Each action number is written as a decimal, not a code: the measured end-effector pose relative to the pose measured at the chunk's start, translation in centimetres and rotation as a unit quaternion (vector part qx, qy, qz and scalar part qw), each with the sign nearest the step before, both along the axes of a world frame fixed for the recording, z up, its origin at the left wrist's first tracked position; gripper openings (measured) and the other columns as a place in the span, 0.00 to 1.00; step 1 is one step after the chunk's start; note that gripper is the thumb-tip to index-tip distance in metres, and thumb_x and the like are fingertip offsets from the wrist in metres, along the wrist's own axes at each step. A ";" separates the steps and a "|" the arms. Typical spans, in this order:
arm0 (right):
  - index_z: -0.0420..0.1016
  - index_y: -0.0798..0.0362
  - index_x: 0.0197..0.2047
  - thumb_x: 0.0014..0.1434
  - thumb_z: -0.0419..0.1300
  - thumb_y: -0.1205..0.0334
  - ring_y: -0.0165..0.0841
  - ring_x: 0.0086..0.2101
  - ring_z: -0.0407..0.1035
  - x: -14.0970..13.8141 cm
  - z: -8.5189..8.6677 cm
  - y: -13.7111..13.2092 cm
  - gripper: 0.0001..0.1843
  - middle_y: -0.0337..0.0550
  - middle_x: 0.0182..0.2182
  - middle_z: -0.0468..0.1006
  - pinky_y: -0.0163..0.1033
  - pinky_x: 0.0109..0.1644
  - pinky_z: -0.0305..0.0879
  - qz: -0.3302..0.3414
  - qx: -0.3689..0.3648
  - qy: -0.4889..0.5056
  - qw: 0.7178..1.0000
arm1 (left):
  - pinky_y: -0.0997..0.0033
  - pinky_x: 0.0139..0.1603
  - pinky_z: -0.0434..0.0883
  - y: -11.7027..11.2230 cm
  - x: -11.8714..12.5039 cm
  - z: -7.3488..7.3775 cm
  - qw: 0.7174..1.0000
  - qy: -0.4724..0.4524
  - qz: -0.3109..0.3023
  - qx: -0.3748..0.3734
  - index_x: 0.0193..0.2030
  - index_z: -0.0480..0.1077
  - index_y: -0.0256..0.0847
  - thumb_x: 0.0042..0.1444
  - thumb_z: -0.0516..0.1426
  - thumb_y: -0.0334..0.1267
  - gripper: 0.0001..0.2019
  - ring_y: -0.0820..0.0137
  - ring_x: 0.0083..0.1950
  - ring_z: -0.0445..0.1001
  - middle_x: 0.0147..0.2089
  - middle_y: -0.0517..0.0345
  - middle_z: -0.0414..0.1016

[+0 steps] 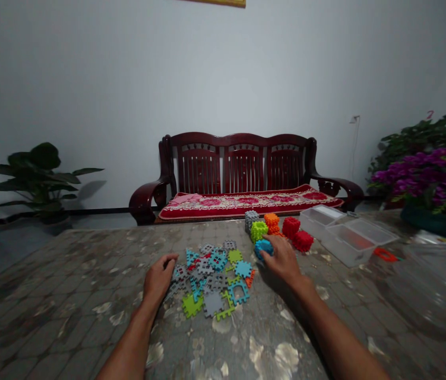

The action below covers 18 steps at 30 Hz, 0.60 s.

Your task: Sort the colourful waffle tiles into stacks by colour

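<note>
My right hand [284,259] has its thumb and fingers around a blue toothed block [263,247], which sits low at the near end of a group of similar blocks. Just behind it are a lime green block [259,230], a grey one [251,219], orange ones [272,221] and two red ones, a farther red block [291,227] and a nearer red block [303,240]. To the left, my left hand [158,278] rests on the table, fingers loosely bent and apart, beside a loose pile of flat interlocking tiles [215,282] in grey, blue, green, red and orange.
Clear plastic boxes [347,245] stand right of the blocks, near an orange piece [386,255] and a transparent lid-like container [436,285]. A pot of purple flowers [436,179] is at the right. Beyond the patterned table [100,274] stands a wooden bench [242,158].
</note>
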State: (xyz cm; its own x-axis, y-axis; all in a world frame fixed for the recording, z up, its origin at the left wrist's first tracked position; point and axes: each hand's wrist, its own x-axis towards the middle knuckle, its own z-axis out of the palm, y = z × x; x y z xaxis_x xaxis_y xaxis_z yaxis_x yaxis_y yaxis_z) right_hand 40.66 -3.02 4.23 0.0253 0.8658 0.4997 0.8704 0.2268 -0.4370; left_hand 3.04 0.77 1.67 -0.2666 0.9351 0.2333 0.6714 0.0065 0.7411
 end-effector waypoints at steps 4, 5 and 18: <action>0.77 0.49 0.57 0.58 0.63 0.58 0.43 0.53 0.71 -3.0 0.4 -1.5 0.23 0.48 0.52 0.80 0.46 0.59 0.63 0.062 -0.061 -0.031 0.996 | 0.67 0.50 0.74 0.1 -0.1 -0.1 1.000 -0.001 -0.004 0.009 0.42 0.80 0.45 0.57 0.53 0.41 0.15 0.61 0.48 0.81 0.45 0.55 0.86; 0.76 0.49 0.58 0.57 0.64 0.56 0.44 0.53 0.71 -3.6 0.5 -1.9 0.26 0.48 0.52 0.80 0.46 0.59 0.63 0.069 -0.082 -0.048 0.993 | 0.67 0.50 0.74 0.1 -0.1 -0.2 1.000 -0.003 -0.006 0.014 0.41 0.80 0.46 0.57 0.53 0.41 0.14 0.61 0.48 0.81 0.45 0.56 0.86; 0.68 0.53 0.67 0.55 0.64 0.60 0.45 0.51 0.70 -4.7 -0.7 -2.6 0.36 0.52 0.51 0.80 0.47 0.58 0.63 0.084 -0.111 -0.090 0.986 | 0.69 0.49 0.74 0.2 -0.2 -0.4 1.000 0.005 -0.004 0.004 0.43 0.80 0.46 0.58 0.53 0.41 0.14 0.62 0.49 0.81 0.46 0.57 0.85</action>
State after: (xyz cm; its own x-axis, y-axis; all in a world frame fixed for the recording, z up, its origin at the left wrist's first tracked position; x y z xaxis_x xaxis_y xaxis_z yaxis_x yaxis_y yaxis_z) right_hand 36.00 -5.61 3.53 -0.1994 0.9387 0.2811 0.8970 0.2904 -0.3334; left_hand 2.89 0.94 1.24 -0.2561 0.9355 0.2433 0.6794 -0.0048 0.7338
